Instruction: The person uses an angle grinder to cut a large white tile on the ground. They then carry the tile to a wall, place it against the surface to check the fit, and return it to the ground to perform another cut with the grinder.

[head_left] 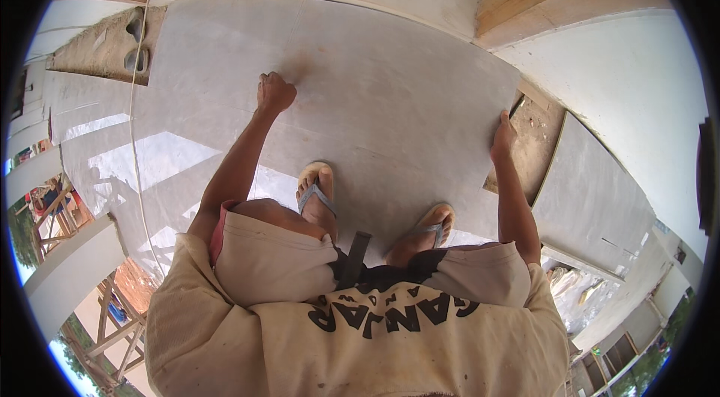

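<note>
1. Gray board (405, 112) lies flat on the ground in front of the person, and both feet, in sandals (324, 202), seem to stand on it.
2. Left hand (275, 93) is curled into a fist over the board, beside a brown blur (300, 65); whether it holds some small thing, I cannot tell.
3. Right hand (504, 138) is at the right edge of the board, just beside a gap of sandy ground (541, 143). Its fingers are partly hidden, so I cannot tell how firmly they hold.
4. Probably the step in hand is to steady or adjust this board at its edge.
5. As I judge, the next move calls for a sure hold on this edge, and for less foot weight if the board must shift.
</note>
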A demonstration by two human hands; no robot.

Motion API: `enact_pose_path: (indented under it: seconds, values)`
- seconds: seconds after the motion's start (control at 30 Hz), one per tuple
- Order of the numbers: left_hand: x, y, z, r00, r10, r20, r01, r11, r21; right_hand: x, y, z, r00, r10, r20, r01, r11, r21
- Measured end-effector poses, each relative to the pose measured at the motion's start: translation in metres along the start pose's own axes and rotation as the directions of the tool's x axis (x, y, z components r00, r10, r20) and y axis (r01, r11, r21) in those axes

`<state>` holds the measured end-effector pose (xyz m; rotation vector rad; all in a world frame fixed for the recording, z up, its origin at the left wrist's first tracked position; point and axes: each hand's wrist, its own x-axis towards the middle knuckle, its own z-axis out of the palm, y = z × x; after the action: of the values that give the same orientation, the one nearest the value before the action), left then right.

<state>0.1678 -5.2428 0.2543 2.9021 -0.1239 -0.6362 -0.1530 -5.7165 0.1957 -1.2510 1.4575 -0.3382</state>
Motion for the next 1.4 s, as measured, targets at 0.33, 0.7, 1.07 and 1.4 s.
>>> enact_pose_path:
  seconds: [0.33,0.7,1.07,1.4]
  values:
    - [0.001,-0.006,0.001,0.996,0.066,-0.057,-0.064,0.997,0.037,0.004,0.002,0.0,0.998,-0.038,-0.054,0.032,0.994,-0.109]
    - [0.025,-0.047,0.021,0.988,0.083,-0.132,-0.076,0.996,0.054,-0.003,-0.001,0.014,0.991,-0.014,-0.13,-0.012,0.981,-0.196]
    - [-0.032,-0.046,-0.007,0.972,0.212,0.105,-0.209,0.977,-0.038,-0.003,-0.003,0.004,0.992,-0.045,-0.116,0.022,0.981,-0.191]
    - [-0.051,-0.057,0.004,0.965,0.257,0.053,-0.258,0.966,0.001,-0.011,-0.014,0.006,0.995,0.01,-0.1,-0.026,0.987,-0.157]
